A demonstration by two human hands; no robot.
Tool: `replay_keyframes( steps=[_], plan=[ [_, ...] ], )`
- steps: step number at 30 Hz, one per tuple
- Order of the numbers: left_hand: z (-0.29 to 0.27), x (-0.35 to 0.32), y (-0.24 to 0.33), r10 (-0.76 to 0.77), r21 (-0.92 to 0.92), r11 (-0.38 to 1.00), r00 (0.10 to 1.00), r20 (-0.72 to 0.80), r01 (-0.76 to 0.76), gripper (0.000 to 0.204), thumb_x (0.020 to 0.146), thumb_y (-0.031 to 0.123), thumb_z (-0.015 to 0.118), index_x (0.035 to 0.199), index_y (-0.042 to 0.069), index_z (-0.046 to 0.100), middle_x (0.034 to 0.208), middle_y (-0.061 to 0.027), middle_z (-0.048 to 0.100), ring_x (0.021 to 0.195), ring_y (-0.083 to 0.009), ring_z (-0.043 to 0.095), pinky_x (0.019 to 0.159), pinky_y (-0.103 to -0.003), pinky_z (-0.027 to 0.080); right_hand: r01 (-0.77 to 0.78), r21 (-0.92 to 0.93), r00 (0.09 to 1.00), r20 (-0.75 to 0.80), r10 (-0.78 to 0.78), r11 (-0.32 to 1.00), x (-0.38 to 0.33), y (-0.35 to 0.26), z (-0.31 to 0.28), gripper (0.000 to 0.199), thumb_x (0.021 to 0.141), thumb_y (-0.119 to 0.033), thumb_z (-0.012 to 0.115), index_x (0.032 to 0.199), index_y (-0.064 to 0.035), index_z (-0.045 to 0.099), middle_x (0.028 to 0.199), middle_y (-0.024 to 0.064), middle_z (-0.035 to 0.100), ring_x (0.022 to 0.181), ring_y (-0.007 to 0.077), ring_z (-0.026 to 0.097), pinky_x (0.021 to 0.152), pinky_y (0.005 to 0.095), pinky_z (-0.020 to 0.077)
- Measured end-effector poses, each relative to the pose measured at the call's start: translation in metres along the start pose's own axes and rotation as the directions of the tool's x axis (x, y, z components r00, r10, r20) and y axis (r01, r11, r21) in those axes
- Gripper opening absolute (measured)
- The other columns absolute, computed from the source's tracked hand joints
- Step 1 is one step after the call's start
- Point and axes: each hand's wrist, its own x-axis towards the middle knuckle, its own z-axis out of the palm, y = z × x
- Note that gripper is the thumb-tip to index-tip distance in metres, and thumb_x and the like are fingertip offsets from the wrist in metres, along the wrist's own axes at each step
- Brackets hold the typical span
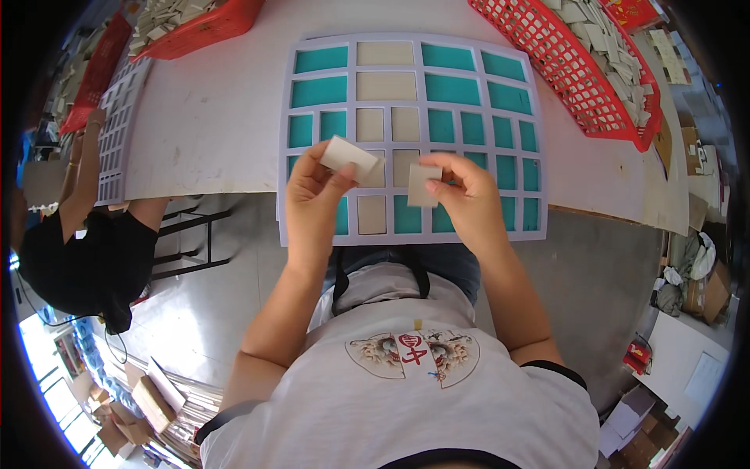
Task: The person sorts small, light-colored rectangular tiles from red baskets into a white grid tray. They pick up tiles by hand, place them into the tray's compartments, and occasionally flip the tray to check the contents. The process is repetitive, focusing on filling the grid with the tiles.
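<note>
Fingers of left hand (312, 199) pinch a pale rectangular card (349, 156); right hand (467, 205) pinches a pale square card (423, 186) between thumb and fingers. Both cards are held just above the lilac grid frame (412, 133) with teal cells on the desk (211, 117). Red basket of cards (594, 66) at far right.

The two small tiles, one in the left hand (316, 195) and one in the right hand (461, 199), look like matt, smooth beige card or board. The grid frame (414, 59) looks like pale, matt plastic or card, over glossy teal backing. The far right basket (578, 86) is red plastic mesh. The white surface (211, 117) looks smooth and scuffed. The shirt (406, 391) is soft printed cloth.
</note>
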Motion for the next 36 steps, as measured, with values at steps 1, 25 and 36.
replay_keyframes(
  steps=[1, 25, 36],
  plan=[
    [-0.003, 0.001, 0.003, 0.012, 0.037, 0.999, 1.000, 0.007, -0.013, 0.033, 0.092, 0.003, 0.064, 0.124, 0.001, 0.056, 0.107, -0.0063, 0.066, 0.096, -0.0134, 0.064, 0.084, -0.029, 0.052, 0.029, -0.050, 1.000, -0.006, -0.029, 0.998, -0.004, 0.001, 0.000, 0.024, 0.086, 0.001, 0.065, 0.110, -0.0017, 0.067, 0.095, 0.0031, 0.067, 0.083, 0.0099, 0.058, 0.075, 0.0264, 0.0473],
    [0.021, 0.000, -0.015, 0.058, 0.462, 0.869, 0.964, 0.258, -0.176, 0.033, 0.087, -0.003, 0.067, 0.119, 0.001, 0.058, 0.099, -0.0060, 0.063, 0.085, -0.0130, 0.061, 0.077, -0.027, 0.050, -0.051, -0.997, 0.504, -0.082, -0.860, 0.065, 0.172, -0.040, -0.309, 0.039, 0.088, -0.026, 0.065, 0.122, -0.0055, 0.063, 0.118, 0.0191, 0.064, 0.116, 0.0387, 0.056, 0.098, 0.0459, 0.0432],
    [0.065, -0.007, -0.019, -0.026, 0.550, 0.782, 0.867, 0.498, -0.293, 0.028, 0.086, -0.002, 0.066, 0.113, 0.002, 0.059, 0.101, -0.0140, 0.064, 0.083, -0.0265, 0.063, 0.075, -0.035, 0.053, -0.279, -0.927, 0.698, -0.375, -0.609, 0.251, 0.239, 0.008, -0.391, 0.053, 0.089, -0.036, 0.061, 0.135, -0.0094, 0.056, 0.130, 0.0195, 0.059, 0.121, 0.0378, 0.055, 0.101, 0.0453, 0.0428]
  ],
)
